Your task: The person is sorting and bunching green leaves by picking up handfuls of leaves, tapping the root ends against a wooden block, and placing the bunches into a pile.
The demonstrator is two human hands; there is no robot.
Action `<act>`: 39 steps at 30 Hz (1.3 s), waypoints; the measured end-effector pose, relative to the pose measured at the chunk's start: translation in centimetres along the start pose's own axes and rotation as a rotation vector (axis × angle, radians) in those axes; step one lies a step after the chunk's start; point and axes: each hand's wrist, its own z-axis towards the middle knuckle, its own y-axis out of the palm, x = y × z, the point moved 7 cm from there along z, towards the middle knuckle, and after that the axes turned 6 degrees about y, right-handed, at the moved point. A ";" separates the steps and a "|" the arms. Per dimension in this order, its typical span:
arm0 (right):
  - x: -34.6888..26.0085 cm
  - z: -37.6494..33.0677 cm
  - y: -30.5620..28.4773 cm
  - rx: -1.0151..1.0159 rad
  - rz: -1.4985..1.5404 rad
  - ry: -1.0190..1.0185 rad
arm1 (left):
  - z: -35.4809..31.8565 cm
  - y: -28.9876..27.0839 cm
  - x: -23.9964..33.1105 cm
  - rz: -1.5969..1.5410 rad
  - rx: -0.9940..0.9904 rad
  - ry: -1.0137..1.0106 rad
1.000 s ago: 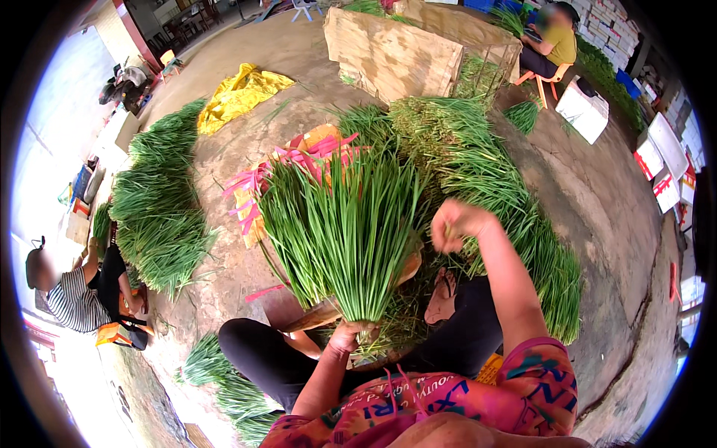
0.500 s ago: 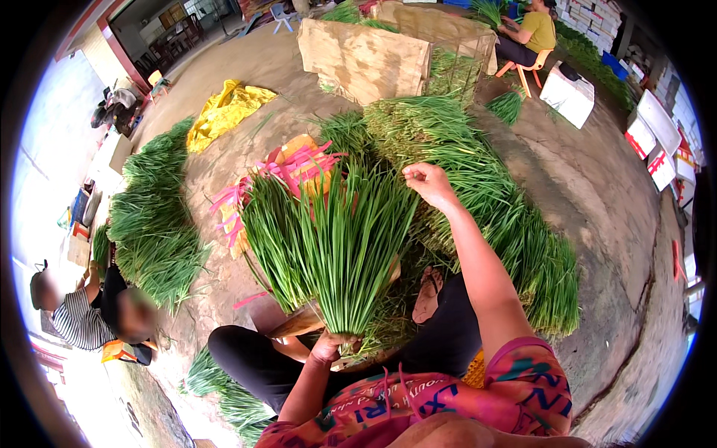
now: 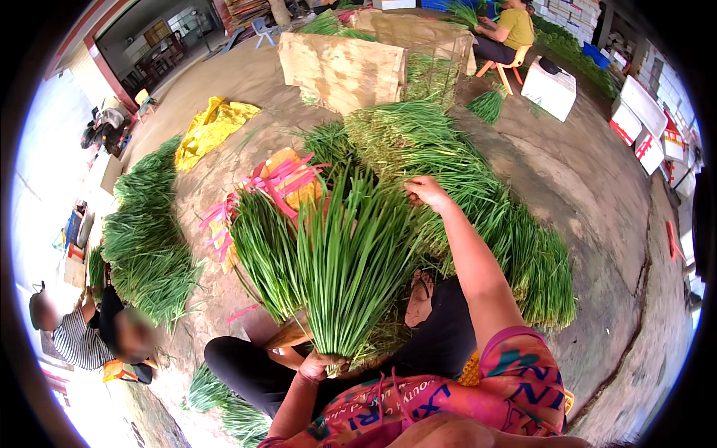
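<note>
Low in front of me, my left hand point(image 3: 321, 365) is closed round the gathered base of a bunch of chives point(image 3: 351, 276). Its long flat green leaves fan upward, away from me. My right hand point(image 3: 427, 192) is at the far right of the fan, beside the leaf tips and over the big chive pile point(image 3: 478, 194). Its fingers are pinched together; whether they hold a leaf is too small to make out. Another chive bunch point(image 3: 265, 254) lies just left of the held one, by pink ribbon strips point(image 3: 287, 183) on an orange-yellow surface.
A long row of chives point(image 3: 149, 235) lies on the floor at left, near a yellow sack point(image 3: 213, 131). Tan boards point(image 3: 340, 71) stand beyond the pile. One person point(image 3: 82, 328) sits at left, another point(image 3: 511, 33) at far right by a white box point(image 3: 549, 88).
My right hand has dipped slightly, and its fingers now point down toward the chive pile. My left hand still grips the bunch. The whole view has shifted a little.
</note>
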 end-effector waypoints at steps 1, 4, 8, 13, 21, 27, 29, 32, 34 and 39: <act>-0.3 -0.6 0.1 0.012 0.081 -0.006 | 0.0 -0.4 -0.3 -0.022 -0.021 0.006; -1.1 -0.9 1.0 -0.089 0.249 -0.031 | -0.6 -0.7 -0.3 -0.063 0.001 -0.013; -2.0 -1.8 1.4 -0.162 0.285 -0.021 | -1.1 -1.1 -0.4 -0.106 0.005 -0.045; -1.9 -1.2 2.0 -0.135 0.213 -0.047 | -1.4 -1.3 -0.4 -0.145 -0.031 -0.051; -6.1 -3.7 2.1 0.152 -0.585 -0.458 | -2.6 -0.8 -0.1 -0.296 -0.118 -0.073; -7.0 -5.7 -1.9 0.640 -0.844 -0.621 | -3.6 0.2 1.2 -0.221 -0.089 -0.053; -7.2 -6.3 -1.0 0.468 -0.887 -0.417 | -4.0 0.2 1.5 -0.212 -0.077 -0.050; -5.9 -6.8 1.0 0.227 -0.749 -0.288 | -4.4 -0.5 1.5 -0.203 -0.049 -0.056; -6.6 -7.8 3.7 0.016 -0.727 -0.294 | -4.5 -1.0 1.2 -0.217 -0.040 -0.063; -6.9 -8.7 7.4 -0.042 -0.906 -0.505 | -4.6 -0.9 1.5 -0.203 -0.047 -0.050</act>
